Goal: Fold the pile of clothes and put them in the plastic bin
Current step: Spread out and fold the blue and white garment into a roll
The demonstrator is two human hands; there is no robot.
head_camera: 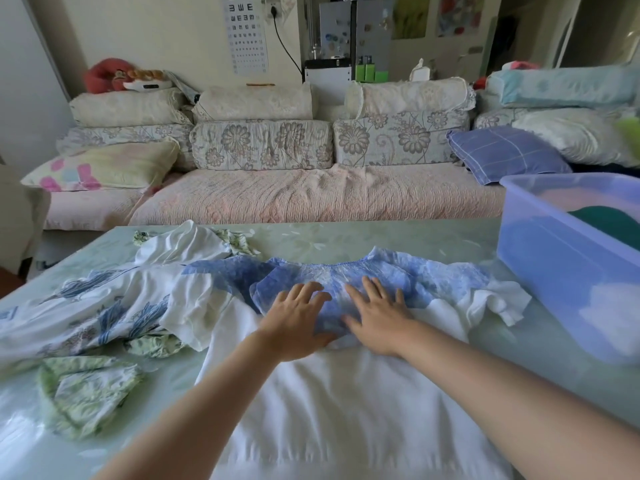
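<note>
A blue-and-white dress [346, 393] lies spread flat on the table, its blue smocked top [381, 271] at the far end and its white skirt toward me. My left hand [294, 320] and my right hand [377, 317] both press flat on the blue bodice, fingers straight and spread, side by side. A translucent blue plastic bin [561, 282] stands on the table at the right, with dark green and pink clothes inside. To the left lies a heap of unfolded clothes: a white garment with blue leaf print [86, 306] and a green floral one [83, 389].
The pale green table [346, 237] ends at a sofa [311, 199] with floral cushions and several pillows. A purple checked pillow [505, 154] lies behind the bin. Bare table shows between the dress and the bin.
</note>
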